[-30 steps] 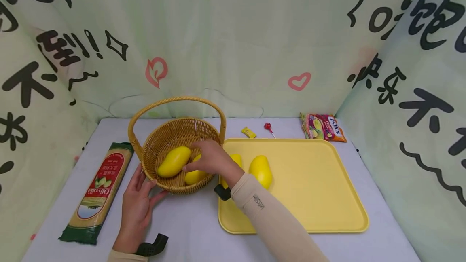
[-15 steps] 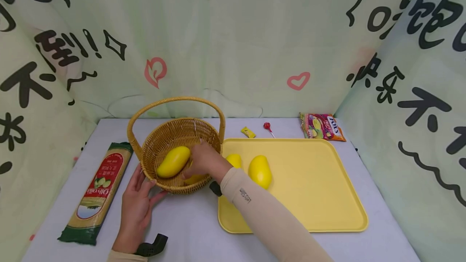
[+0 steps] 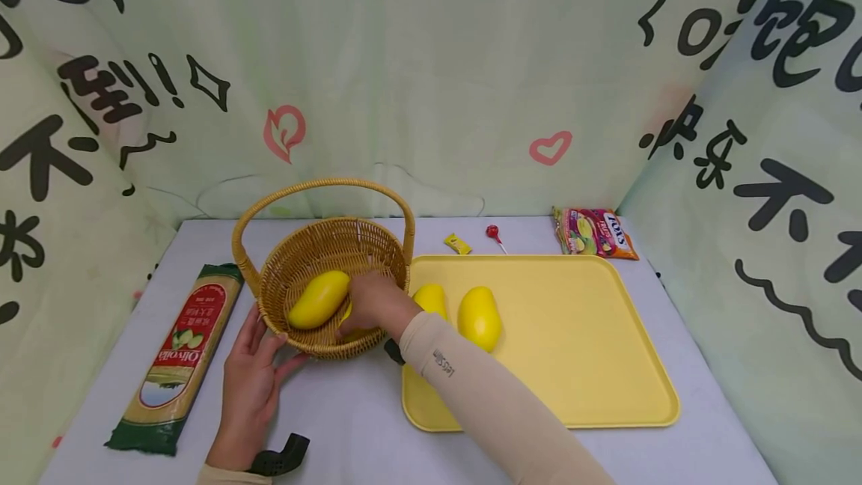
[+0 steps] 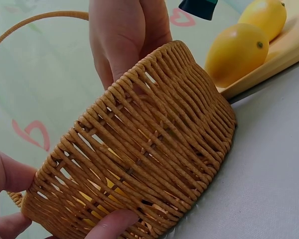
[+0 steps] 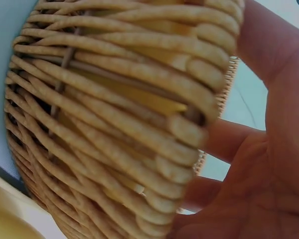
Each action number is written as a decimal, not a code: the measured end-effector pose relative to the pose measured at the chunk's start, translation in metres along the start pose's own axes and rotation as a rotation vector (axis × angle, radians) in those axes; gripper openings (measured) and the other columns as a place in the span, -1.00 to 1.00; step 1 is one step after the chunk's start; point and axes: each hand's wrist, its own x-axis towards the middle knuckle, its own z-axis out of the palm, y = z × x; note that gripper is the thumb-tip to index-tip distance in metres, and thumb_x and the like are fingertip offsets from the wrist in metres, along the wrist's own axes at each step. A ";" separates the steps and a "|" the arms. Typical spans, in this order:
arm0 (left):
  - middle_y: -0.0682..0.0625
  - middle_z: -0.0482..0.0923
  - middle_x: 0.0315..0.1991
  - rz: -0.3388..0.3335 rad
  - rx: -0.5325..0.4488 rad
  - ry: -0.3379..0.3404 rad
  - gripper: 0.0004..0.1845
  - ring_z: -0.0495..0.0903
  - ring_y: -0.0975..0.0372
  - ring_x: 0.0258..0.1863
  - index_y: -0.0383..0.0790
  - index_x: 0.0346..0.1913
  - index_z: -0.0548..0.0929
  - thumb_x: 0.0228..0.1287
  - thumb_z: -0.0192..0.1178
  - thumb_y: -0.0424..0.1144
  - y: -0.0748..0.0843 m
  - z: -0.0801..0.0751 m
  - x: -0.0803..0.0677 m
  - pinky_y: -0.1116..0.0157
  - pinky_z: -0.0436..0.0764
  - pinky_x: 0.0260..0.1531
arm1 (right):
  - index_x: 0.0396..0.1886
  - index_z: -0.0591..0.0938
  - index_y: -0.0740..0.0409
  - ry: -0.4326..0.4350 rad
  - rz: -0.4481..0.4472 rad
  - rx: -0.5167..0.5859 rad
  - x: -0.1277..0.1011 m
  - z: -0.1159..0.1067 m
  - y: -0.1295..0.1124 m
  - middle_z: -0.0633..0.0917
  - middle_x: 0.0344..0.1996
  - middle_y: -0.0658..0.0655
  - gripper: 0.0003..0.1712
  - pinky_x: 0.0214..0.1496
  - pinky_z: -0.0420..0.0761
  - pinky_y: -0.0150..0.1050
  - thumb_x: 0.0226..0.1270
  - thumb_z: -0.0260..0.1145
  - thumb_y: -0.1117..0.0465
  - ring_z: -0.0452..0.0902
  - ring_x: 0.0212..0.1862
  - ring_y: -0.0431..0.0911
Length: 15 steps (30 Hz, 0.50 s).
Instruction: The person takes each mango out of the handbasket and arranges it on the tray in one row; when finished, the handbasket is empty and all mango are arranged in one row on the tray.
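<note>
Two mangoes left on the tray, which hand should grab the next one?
Right, probably. The right hand is inside the basket, right beside the tray where the two mangoes lie. The left hand rests against the basket's outer wall on the far side, steadying it.

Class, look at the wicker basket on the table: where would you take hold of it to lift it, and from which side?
Probably the basket by the top of its arched handle, from above: the arch stands upright and unobstructed, centred over the bowl, so the mango inside stays level.
</note>
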 end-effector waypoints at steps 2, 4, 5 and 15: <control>0.09 -0.08 0.76 0.000 0.004 0.008 -0.17 0.34 -0.03 0.57 0.44 0.69 0.02 0.61 0.01 -0.38 0.000 0.001 0.000 -0.03 0.73 0.11 | -0.09 0.72 0.14 -0.002 0.001 -0.011 0.000 0.001 -0.001 0.69 -0.35 0.00 -0.37 0.05 0.71 -0.15 0.08 0.67 -0.22 0.56 -0.26 -0.12; 0.08 -0.07 0.76 0.001 0.007 0.011 -0.17 0.35 -0.04 0.56 0.45 0.69 0.02 0.61 0.01 -0.38 0.000 0.001 0.000 -0.02 0.73 0.11 | -0.16 0.72 0.12 -0.004 -0.002 -0.029 0.001 0.001 -0.001 0.68 -0.39 -0.01 -0.40 0.06 0.71 -0.12 0.07 0.67 -0.24 0.56 -0.28 -0.12; 0.07 -0.07 0.76 0.001 0.008 0.012 -0.17 0.35 -0.04 0.56 0.45 0.69 0.02 0.61 0.01 -0.38 0.000 0.001 0.000 -0.02 0.73 0.11 | -0.20 0.71 0.11 -0.005 -0.005 -0.037 0.001 0.001 -0.002 0.66 -0.42 -0.02 -0.41 0.03 0.70 -0.13 0.07 0.67 -0.25 0.55 -0.29 -0.12; 0.07 -0.08 0.76 0.002 0.005 -0.004 -0.17 0.34 -0.04 0.57 0.44 0.69 -0.01 0.62 0.00 -0.37 -0.001 0.000 -0.001 -0.03 0.73 0.12 | -0.39 0.62 0.04 -0.008 -0.003 -0.006 0.001 0.000 -0.002 0.52 -0.53 -0.06 -0.49 -0.31 0.50 -0.28 0.04 0.69 -0.18 0.44 -0.39 -0.15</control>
